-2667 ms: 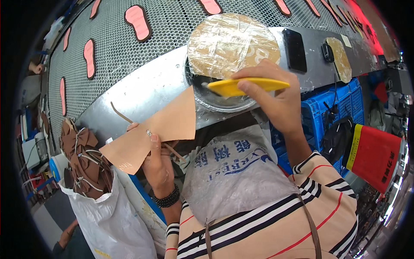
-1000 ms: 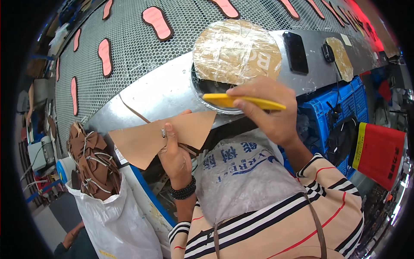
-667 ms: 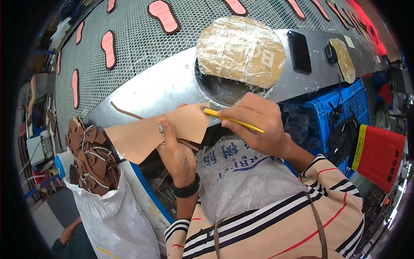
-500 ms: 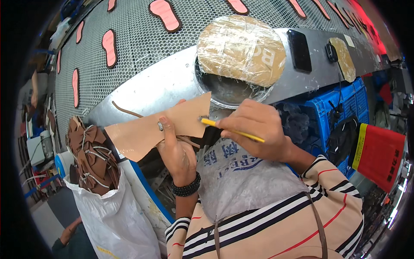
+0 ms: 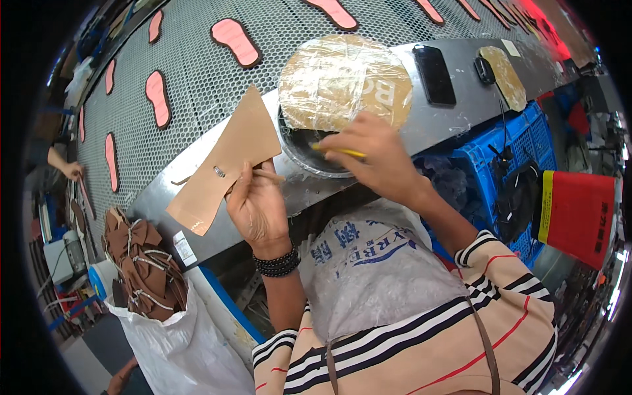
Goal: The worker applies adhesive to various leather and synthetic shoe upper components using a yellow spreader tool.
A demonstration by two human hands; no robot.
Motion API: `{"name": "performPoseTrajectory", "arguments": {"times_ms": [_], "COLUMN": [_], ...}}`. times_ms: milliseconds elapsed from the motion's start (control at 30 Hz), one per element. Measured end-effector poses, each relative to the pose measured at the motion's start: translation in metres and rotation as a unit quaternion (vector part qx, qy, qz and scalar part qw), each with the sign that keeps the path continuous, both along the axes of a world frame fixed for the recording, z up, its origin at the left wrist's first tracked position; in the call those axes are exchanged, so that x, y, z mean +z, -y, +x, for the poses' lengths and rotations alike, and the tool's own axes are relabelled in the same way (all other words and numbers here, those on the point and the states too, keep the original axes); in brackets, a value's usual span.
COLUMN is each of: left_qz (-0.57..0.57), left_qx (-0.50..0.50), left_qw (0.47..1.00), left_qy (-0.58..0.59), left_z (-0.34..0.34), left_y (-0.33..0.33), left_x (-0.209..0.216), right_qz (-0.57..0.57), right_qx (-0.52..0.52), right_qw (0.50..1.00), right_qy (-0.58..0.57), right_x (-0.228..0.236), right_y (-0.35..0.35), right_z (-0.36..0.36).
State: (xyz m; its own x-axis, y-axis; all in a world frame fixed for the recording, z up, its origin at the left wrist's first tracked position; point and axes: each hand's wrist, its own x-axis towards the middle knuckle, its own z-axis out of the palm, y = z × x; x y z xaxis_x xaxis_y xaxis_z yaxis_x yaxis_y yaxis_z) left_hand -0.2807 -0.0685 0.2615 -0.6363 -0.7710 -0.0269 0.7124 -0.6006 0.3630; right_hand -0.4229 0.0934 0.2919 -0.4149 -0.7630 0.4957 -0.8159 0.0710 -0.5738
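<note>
My left hand point(image 5: 262, 209) grips a tan, bow-shaped sheet point(image 5: 245, 131), which looks like leather, and tilts it up over the metal edge. A small silver oval point(image 5: 219, 172) shows near its narrow middle, and a thin brown strip point(image 5: 268, 176) pokes out by my fingers. Closed round a brush with a yellow handle point(image 5: 350, 152), my right hand point(image 5: 378, 158) is above a round dark bowl point(image 5: 317, 164). The brush tip is down at the bowl's opening and hard to make out. Over the bowl's far part lies a tape-wrapped cardboard disc point(image 5: 336, 82).
Pink insoles with dark rims point(image 5: 236, 43) lie on a mesh conveyor point(image 5: 197, 85). A black phone point(image 5: 434, 76) rests on the metal ledge. Blue crates point(image 5: 507, 161) stand at right. Brown tied pieces point(image 5: 141, 263) fill a white bag point(image 5: 178, 336) at left, near another person's hand point(image 5: 71, 170).
The brush has moved away from the tan sheet to the bowl with my right hand. My left hand has turned the sheet steeper and shifted it up. Another person's hand appears at the left.
</note>
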Motion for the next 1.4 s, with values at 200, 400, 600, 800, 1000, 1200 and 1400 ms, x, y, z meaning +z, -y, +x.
{"name": "performPoseTrajectory", "arguments": {"times_ms": [200,400,600,800,1000,1200,1400], "left_qz": [-0.043,-0.055,-0.103,-0.146,-0.397,-0.275,-0.335], "left_qx": [0.066,0.091,0.067,-0.188,-0.454,-0.583,-0.474], "left_qw": [0.995,0.992,0.992,0.971,0.794,0.731,0.802], "left_qy": [0.060,0.066,0.031,-0.031,0.083,0.224,0.143], "left_z": [-0.014,-0.009,-0.018,-0.116,-0.387,-0.640,-0.803], "left_y": [-0.005,-0.014,-0.018,0.007,-0.030,-0.157,-0.178], "left_x": [-0.010,0.006,0.009,0.066,0.026,-0.015,-0.012], "right_qz": [-0.102,-0.135,-0.150,-0.177,-0.215,-0.194,-0.152], "right_qx": [-0.096,-0.113,-0.102,-0.254,-0.349,-0.438,-0.494], "right_qw": [0.984,0.965,0.964,0.942,0.901,0.861,0.831], "right_qy": [0.109,0.196,0.193,0.133,0.140,0.169,0.206], "right_x": [0.017,0.014,0.022,0.036,0.024,0.011,0.023], "right_y": [-0.002,0.003,0.000,-0.089,-0.171,-0.205,-0.220], "right_z": [0.024,0.048,0.047,-0.004,-0.039,-0.061,-0.089]}}
